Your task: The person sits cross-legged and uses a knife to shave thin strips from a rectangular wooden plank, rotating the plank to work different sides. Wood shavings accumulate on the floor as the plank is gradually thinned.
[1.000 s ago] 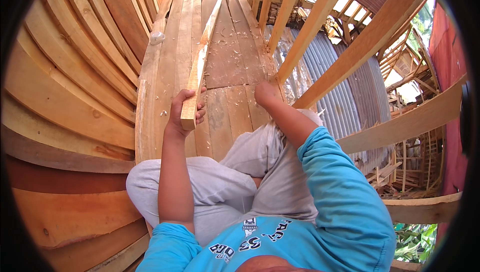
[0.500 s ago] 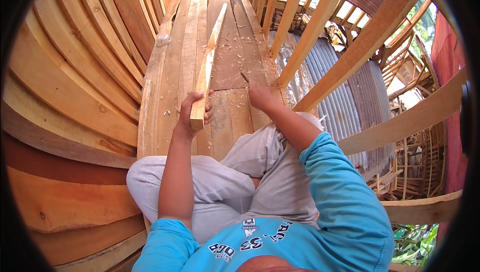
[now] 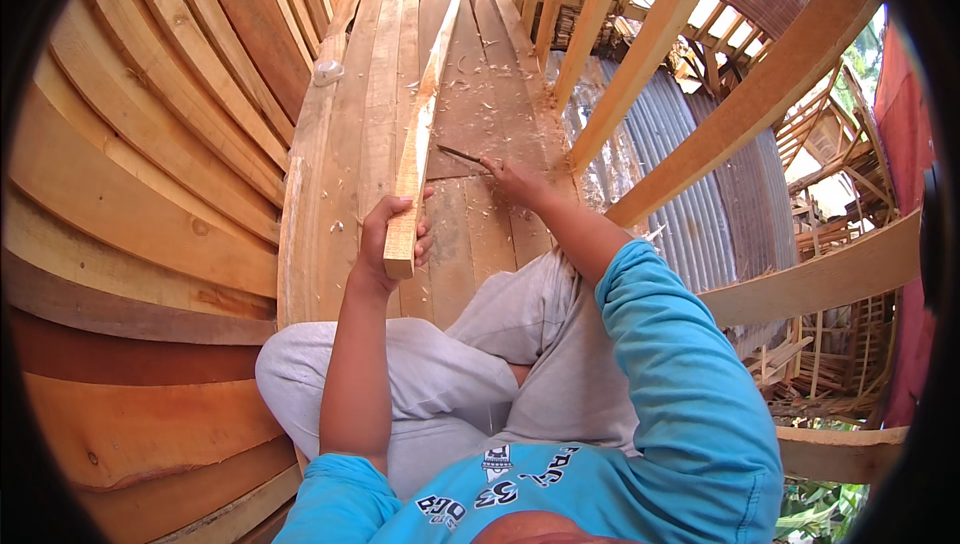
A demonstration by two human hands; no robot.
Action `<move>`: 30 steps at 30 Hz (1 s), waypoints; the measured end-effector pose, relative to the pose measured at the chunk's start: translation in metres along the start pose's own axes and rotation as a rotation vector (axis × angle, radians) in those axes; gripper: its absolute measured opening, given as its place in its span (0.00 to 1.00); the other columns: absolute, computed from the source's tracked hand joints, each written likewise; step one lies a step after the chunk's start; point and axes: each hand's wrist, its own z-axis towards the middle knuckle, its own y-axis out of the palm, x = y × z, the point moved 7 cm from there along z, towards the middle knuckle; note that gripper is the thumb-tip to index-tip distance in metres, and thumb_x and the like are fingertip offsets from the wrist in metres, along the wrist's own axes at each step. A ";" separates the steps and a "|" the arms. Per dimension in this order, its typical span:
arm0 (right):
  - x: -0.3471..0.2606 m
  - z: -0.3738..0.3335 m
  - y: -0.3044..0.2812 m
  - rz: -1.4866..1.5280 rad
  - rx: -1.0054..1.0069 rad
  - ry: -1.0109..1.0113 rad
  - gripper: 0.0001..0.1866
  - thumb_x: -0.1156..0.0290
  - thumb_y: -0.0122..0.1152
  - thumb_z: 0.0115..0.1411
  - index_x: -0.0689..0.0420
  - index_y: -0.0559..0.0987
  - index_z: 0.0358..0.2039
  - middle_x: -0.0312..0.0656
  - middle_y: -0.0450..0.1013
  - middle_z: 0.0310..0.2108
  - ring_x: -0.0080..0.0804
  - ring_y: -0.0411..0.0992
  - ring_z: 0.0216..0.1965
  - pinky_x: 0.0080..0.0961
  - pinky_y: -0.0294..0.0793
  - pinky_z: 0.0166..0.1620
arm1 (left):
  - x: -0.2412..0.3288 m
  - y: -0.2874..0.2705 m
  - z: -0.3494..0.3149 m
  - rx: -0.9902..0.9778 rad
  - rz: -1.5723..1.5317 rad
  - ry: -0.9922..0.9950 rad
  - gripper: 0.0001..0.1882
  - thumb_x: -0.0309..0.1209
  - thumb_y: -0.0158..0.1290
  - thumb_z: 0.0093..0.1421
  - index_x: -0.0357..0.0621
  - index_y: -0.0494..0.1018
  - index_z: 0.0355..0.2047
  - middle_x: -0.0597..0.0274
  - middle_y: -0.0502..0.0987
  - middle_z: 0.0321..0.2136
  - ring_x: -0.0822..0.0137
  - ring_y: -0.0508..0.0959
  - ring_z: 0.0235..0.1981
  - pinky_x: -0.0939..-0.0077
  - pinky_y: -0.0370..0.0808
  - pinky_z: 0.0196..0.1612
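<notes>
My left hand (image 3: pixel 376 236) is wrapped round the thick near end of a long wooden stick (image 3: pixel 412 172). The stick points away from me and narrows to a pale, pared tip at its far end. My right hand (image 3: pixel 520 185) is closed on a thin dark knife (image 3: pixel 459 154), whose blade points left toward the stick's side. A small gap shows between the blade tip and the wood. The handle is mostly hidden in my fingers.
Wood shavings lie scattered over the plank floor (image 3: pixel 350 164). A small clear plastic piece (image 3: pixel 327 72) sits near the left wall of boards (image 3: pixel 150 194). Slanting wooden posts (image 3: pixel 650 59) line the right side, with corrugated metal sheets (image 3: pixel 685 174) beyond. My crossed legs are close in front.
My right hand has turned, swinging the knife so its blade now points left toward the stick. The stick and my left hand sit slightly lower in view.
</notes>
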 end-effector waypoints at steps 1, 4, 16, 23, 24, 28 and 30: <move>0.022 -0.001 0.002 -0.057 0.032 0.058 0.38 0.75 0.51 0.64 0.63 0.50 0.72 0.59 0.72 0.45 0.50 0.79 0.39 0.42 0.80 0.37 | 0.000 0.005 0.000 -0.011 0.015 0.012 0.31 0.44 0.49 0.61 0.36 0.65 0.59 0.64 0.68 0.21 0.72 0.69 0.14 0.78 0.69 0.15; 0.091 -0.003 0.008 -0.164 0.054 0.540 0.34 0.77 0.48 0.65 0.66 0.54 0.71 0.59 0.73 0.44 0.46 0.80 0.37 0.39 0.81 0.36 | 0.003 0.012 0.002 -0.008 0.037 0.017 0.33 0.44 0.49 0.61 0.34 0.64 0.60 0.64 0.67 0.21 0.73 0.69 0.14 0.79 0.69 0.15; 0.073 0.004 -0.006 -0.096 0.243 0.451 0.31 0.77 0.47 0.64 0.66 0.60 0.68 0.61 0.71 0.41 0.49 0.80 0.31 0.38 0.82 0.33 | -0.004 -0.002 0.018 0.006 -0.065 -0.050 0.32 0.43 0.46 0.62 0.38 0.62 0.62 0.61 0.69 0.20 0.68 0.70 0.13 0.73 0.70 0.13; 0.120 0.004 0.014 0.182 0.214 0.706 0.34 0.74 0.50 0.62 0.69 0.57 0.69 0.68 0.71 0.50 0.56 0.79 0.44 0.43 0.81 0.44 | 0.000 0.000 0.019 -0.015 -0.133 -0.045 0.32 0.41 0.45 0.62 0.37 0.60 0.64 0.60 0.69 0.20 0.67 0.70 0.13 0.71 0.71 0.13; 0.129 0.004 0.017 0.282 0.251 0.758 0.35 0.74 0.51 0.62 0.69 0.56 0.69 0.69 0.71 0.51 0.57 0.78 0.46 0.43 0.81 0.45 | 0.000 0.000 0.019 -0.015 -0.131 -0.044 0.32 0.41 0.45 0.62 0.37 0.60 0.64 0.60 0.69 0.20 0.67 0.70 0.13 0.71 0.71 0.13; 0.165 0.013 0.035 0.204 0.137 0.750 0.36 0.73 0.50 0.62 0.65 0.55 0.70 0.68 0.70 0.54 0.59 0.77 0.49 0.43 0.79 0.50 | -0.003 0.006 0.022 -0.021 -0.128 -0.057 0.32 0.40 0.45 0.62 0.36 0.59 0.64 0.58 0.69 0.20 0.66 0.71 0.13 0.70 0.72 0.13; 0.160 0.015 0.021 0.300 0.180 0.797 0.36 0.74 0.50 0.61 0.64 0.55 0.70 0.68 0.71 0.54 0.59 0.76 0.50 0.44 0.78 0.51 | -0.001 0.004 0.019 0.022 -0.110 -0.044 0.33 0.40 0.45 0.61 0.34 0.60 0.64 0.59 0.69 0.20 0.67 0.70 0.12 0.72 0.71 0.12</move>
